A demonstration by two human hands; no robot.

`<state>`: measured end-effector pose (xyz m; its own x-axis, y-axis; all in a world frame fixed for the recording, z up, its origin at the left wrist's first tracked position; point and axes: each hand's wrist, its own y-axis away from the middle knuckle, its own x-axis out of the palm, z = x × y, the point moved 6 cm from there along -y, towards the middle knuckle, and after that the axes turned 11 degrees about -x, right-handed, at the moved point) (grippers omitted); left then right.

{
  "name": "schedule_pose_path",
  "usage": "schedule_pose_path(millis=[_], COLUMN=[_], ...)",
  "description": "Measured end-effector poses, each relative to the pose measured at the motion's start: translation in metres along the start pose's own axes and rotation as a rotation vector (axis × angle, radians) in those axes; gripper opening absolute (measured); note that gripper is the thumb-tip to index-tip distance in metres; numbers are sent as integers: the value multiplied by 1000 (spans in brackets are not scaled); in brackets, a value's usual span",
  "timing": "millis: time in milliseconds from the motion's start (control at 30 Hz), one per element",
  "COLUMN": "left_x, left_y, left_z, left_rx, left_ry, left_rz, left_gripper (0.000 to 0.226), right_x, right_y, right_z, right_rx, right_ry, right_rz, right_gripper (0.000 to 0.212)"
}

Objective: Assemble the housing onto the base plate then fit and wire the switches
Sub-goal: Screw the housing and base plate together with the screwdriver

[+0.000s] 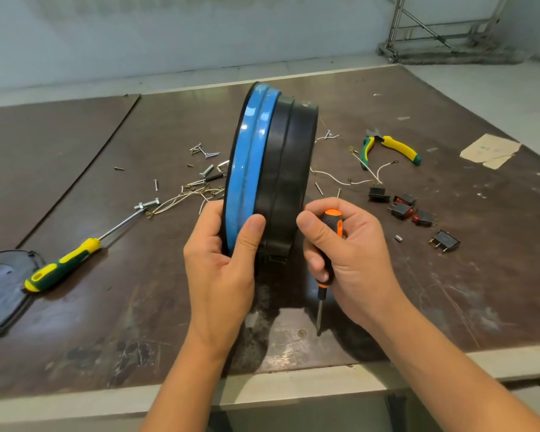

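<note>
A round housing (272, 169), blue rim on the left and black body on the right, stands on edge above the table. My left hand (225, 269) grips its lower edge, thumb laid across the blue rim. My right hand (349, 257) holds a small orange-and-black screwdriver (329, 244) with the tip pointing down, thumb touching the black side of the housing. Several black and red rocker switches (413, 212) lie on the table to the right. White wires with ring terminals (349, 179) lie behind the housing.
A pile of screws and bolts (205, 169) lies left of the housing. A yellow-green screwdriver (72, 260) rests at the left, beside a dark plate (0, 285) at the table edge. Yellow-green pliers (390, 148) and a piece of cardboard (490, 151) lie at the right.
</note>
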<state>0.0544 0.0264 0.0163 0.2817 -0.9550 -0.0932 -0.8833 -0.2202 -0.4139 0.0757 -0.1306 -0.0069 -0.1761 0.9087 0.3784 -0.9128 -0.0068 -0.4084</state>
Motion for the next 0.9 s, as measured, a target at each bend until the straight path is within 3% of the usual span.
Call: schedule_pose_path(millis=[500,900], left_x=[8,12], left_y=[14,16], left_z=[-21,-16], left_rx=[179,206], left_ry=[-217,-381], left_rz=[-147,-174], left_gripper=[9,20], right_x=[-9,-12], right_y=[1,6], right_z=[6,-8], right_rx=[-42,106], right_ry=[45,-78], right_rz=[-82,-125], right_gripper=[14,10])
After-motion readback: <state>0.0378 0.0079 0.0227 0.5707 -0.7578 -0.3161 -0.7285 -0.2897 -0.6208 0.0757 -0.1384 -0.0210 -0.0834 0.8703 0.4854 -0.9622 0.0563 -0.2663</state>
